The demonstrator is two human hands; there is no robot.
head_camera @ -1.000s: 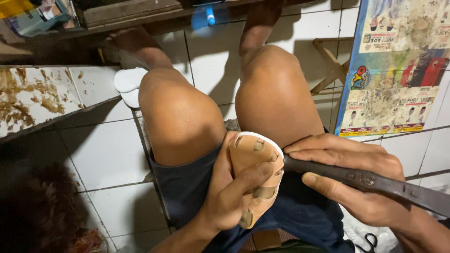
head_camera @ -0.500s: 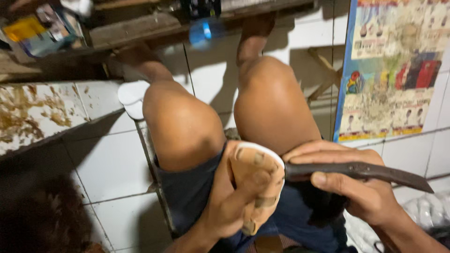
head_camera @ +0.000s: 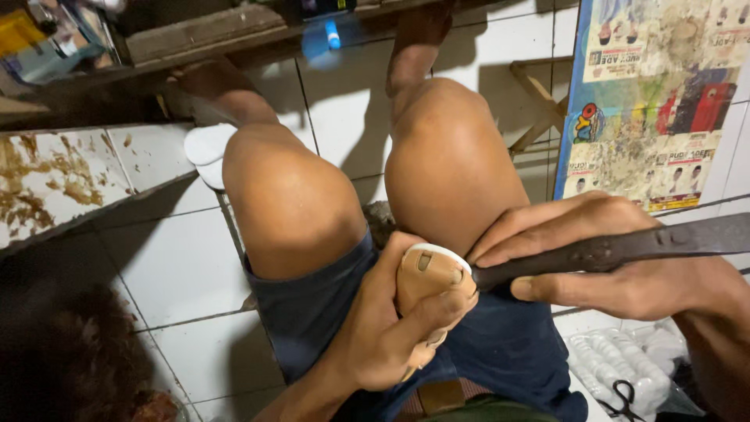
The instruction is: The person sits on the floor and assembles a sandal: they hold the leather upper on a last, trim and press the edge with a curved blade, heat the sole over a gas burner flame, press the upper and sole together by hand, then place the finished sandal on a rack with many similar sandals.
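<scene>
White floor tiles (head_camera: 187,258) lie under a seated person's bare knees. The left hand (head_camera: 391,328) wraps its fingers around a tan shoe sole (head_camera: 426,273), bracing it on the lap; the right hand (head_camera: 594,258) pinches a dark blade (head_camera: 625,246) flat against its rim.

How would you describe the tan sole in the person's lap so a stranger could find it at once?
Start at the two bare knees, then drop to the blue shorts below them. There the left hand wraps a tan sole, the only pale, white-rimmed piece, with the dark blade in the right hand touching its edge.
</scene>
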